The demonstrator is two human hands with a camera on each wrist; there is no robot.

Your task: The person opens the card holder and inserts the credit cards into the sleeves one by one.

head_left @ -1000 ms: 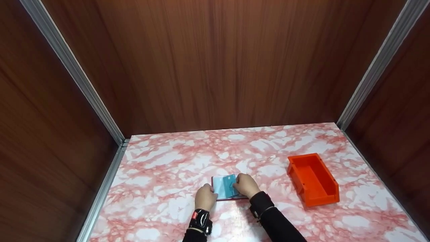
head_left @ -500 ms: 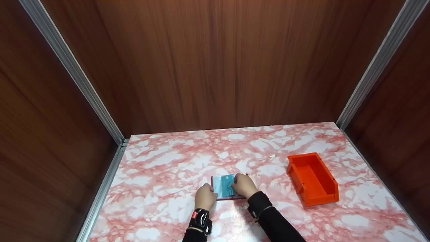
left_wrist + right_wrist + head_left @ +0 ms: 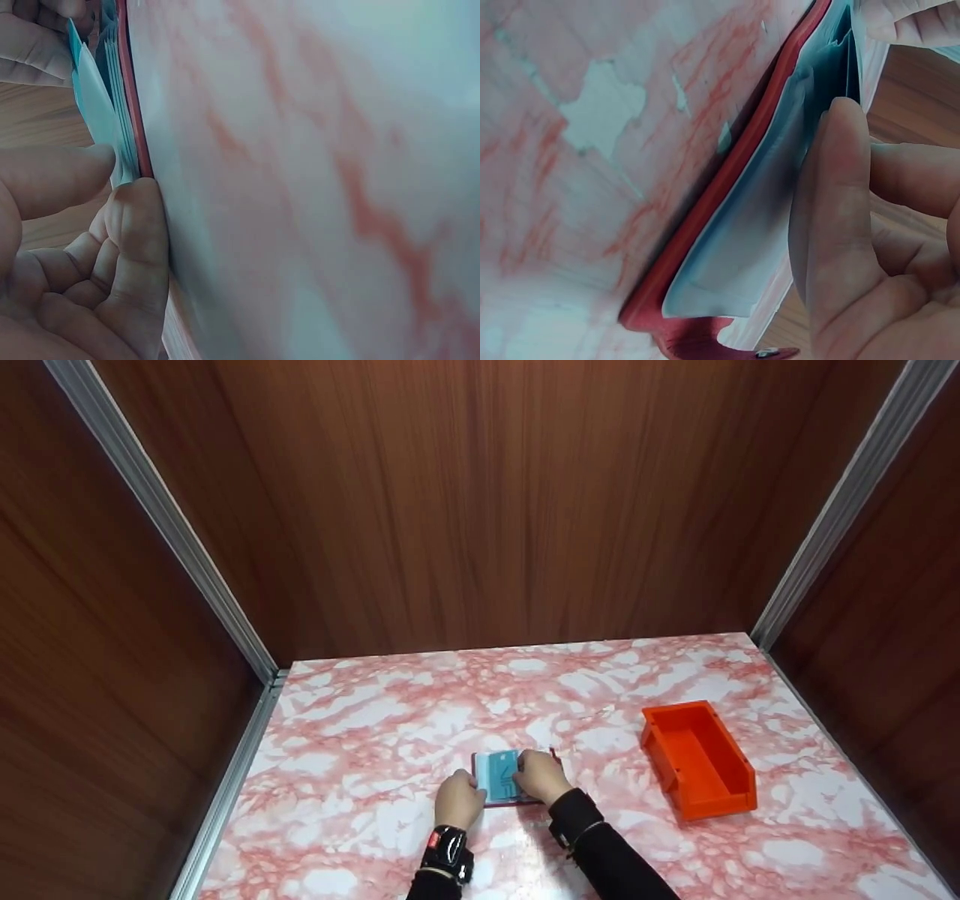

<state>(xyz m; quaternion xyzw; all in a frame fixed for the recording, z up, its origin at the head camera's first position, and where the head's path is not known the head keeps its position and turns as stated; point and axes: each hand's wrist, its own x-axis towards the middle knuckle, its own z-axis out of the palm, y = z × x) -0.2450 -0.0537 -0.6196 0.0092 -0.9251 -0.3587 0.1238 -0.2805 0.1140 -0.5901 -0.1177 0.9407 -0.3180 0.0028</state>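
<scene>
An open red card holder [image 3: 482,780] with clear plastic sleeves lies on the table before me. Its red cover [image 3: 727,176] and a strap with a metal snap [image 3: 727,341] show in the right wrist view. My left hand [image 3: 459,801] grips the holder's left edge, thumb on the sleeves [image 3: 127,139] and fingers at the cover. A teal card [image 3: 502,774] with dark marks lies over the sleeves. My right hand [image 3: 543,777] pinches its right side between thumb and bent fingers. Whether the card's left part is inside a sleeve, I cannot tell.
An orange plastic bin [image 3: 701,765] stands on the right of the red-and-white marbled table [image 3: 360,750]. Brown wood-grain panels [image 3: 480,510] enclose the back and sides, with metal rails [image 3: 225,607] along the corners.
My right hand has moved slightly left with the teal card, which now covers more of the left sleeve and looks straighter. More of the holder's right end shows. My left hand stays put.
</scene>
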